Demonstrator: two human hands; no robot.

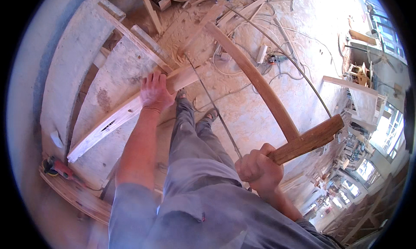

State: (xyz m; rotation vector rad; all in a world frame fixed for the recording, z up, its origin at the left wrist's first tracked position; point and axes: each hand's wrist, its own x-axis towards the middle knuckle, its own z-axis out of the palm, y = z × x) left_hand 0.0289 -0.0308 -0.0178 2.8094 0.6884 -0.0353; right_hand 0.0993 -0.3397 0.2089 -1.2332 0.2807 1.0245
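A wooden frame saw (pixel 262 89) is in my right hand (pixel 261 168), whose fingers are closed around the near end of the saw, by the end bar. Its thin blade (pixel 212 101) runs away from that hand and crosses the far end of a pale wooden beam (pixel 125 114). Whether the blade has cut into the wood, I cannot tell. My left hand (pixel 155 92) presses down over the beam, its fingers bent around the top edge, a little to the left of the blade. A dark slot shows in the beam's side.
The beam lies across a worn, pale workbench (pixel 117 71) on the left. A red angle grinder (pixel 60 167) rests at the lower left. Sawdust, cables, wood offcuts and another power tool (pixel 275 59) lie on the floor ahead. My feet stand beneath the blade.
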